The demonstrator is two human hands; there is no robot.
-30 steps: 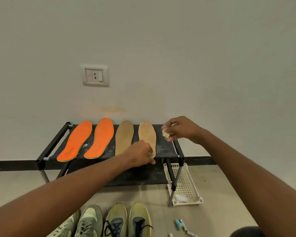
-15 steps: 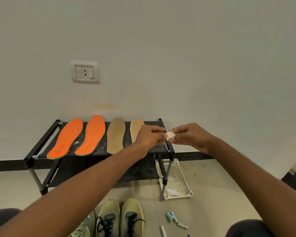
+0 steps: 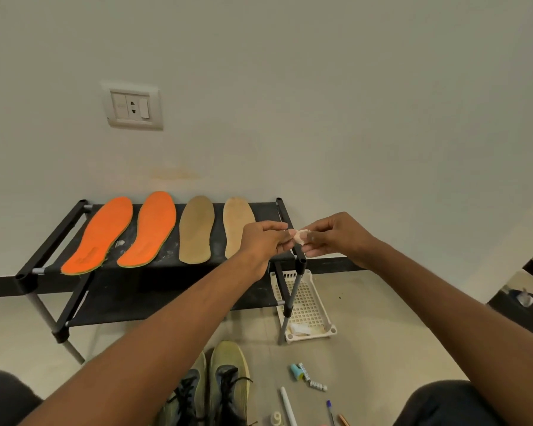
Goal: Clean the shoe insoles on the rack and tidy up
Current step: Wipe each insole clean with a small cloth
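On the rack's [image 3: 59,241] top shelf, two orange insoles [image 3: 122,233] lie toward its left edge, two tan insoles [image 3: 216,229] toward its right; above the rack's right front corner the left hand [image 3: 263,241] and right hand [image 3: 336,235] meet, both pinching a small pale wad [image 3: 300,235] between thumb and fingertips; a white basket [image 3: 320,302] sits on the floor beside the rack's right legs.

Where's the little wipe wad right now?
In the head view, the wad is pinched between the left hand and right hand, held above the right end of the rack, right of the pale tan insole.
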